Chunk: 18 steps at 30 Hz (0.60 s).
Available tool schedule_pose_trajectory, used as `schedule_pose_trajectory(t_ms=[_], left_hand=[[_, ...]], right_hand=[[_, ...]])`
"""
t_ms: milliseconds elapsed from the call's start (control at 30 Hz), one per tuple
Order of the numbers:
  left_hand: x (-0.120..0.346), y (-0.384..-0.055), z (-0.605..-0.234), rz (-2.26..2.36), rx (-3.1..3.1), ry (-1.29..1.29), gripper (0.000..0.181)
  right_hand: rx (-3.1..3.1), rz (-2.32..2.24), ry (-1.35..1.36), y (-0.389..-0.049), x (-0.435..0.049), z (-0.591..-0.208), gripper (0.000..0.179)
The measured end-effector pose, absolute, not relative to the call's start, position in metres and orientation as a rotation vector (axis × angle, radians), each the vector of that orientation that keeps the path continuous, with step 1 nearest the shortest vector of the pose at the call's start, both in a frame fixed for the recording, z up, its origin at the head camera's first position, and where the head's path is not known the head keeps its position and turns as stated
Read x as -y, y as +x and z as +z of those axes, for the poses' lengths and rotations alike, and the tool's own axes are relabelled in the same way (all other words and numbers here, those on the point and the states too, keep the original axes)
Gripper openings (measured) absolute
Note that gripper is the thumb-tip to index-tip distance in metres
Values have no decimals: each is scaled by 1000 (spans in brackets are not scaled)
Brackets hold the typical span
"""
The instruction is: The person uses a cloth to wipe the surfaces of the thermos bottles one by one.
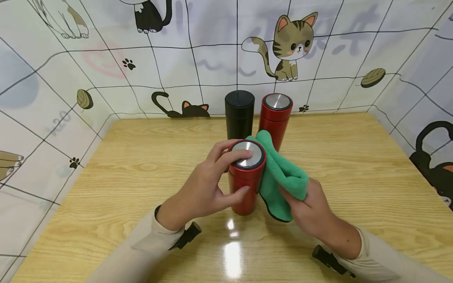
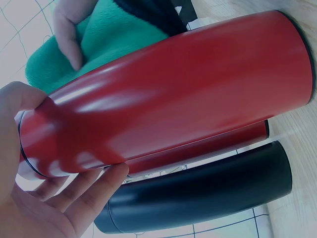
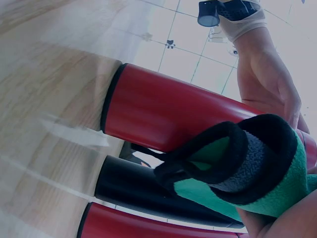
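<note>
The front red flask (image 1: 244, 192) is upright on the table (image 1: 148, 169), about midway between the left and right edges and forward of the far edge; its base meets the wood, though how much weight the tabletop bears cannot be determined. Governing relation: the flask's long axis runs vertical between the two hands, the left hand (image 1: 205, 186) being in direct contact and therefore the nearer. That hand grips the upper body from the left, thumb along the near face, one finger laid over the steel lid (image 1: 257, 158), remaining fingers curled round the far side. The right hand (image 1: 313, 210) is on the opposite flank, apart from the flask, gripping a folded green cloth (image 1: 274, 196) with dark edging; folds conceal part of its fingers. The cloth appears to touch the flask's right side along the upper half, slanting down toward the right hand. Two further flasks stand upright near the table's far edge: a black flask (image 1: 240, 118) and, to its right, a rear red flask (image 1: 275, 124). A cat-printed backdrop (image 1: 212, 59) rises behind that edge.
</note>
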<state>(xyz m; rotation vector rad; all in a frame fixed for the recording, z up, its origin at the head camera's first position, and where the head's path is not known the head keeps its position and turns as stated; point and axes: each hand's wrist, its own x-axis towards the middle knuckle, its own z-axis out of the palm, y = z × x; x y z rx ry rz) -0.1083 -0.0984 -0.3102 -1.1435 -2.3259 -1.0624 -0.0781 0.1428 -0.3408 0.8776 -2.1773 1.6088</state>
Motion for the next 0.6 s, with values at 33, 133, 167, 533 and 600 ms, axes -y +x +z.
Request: schedule_pose_trajectory(t_ms=[33, 133, 167, 533, 600], left_hand=[[99, -108, -310, -1064, 2325, -1153, 65], [100, -108, -311, -1072, 2320, -1184, 69], [100, -108, -310, -1077, 2318, -1196, 69], [100, -109, -311, -1093, 2305, -1217, 79], [100, -109, -311, -1089, 2302, -1214, 81]], right_hand=[[2160, 1616, 885, -78, -143, -340, 58], [2148, 1623, 937, -78, -143, -338, 59], [2158, 1625, 941, -78, -143, -337, 58], [2193, 1587, 892, -76, -143, -339, 56], [2182, 1608, 928, -78, -143, -339, 57]])
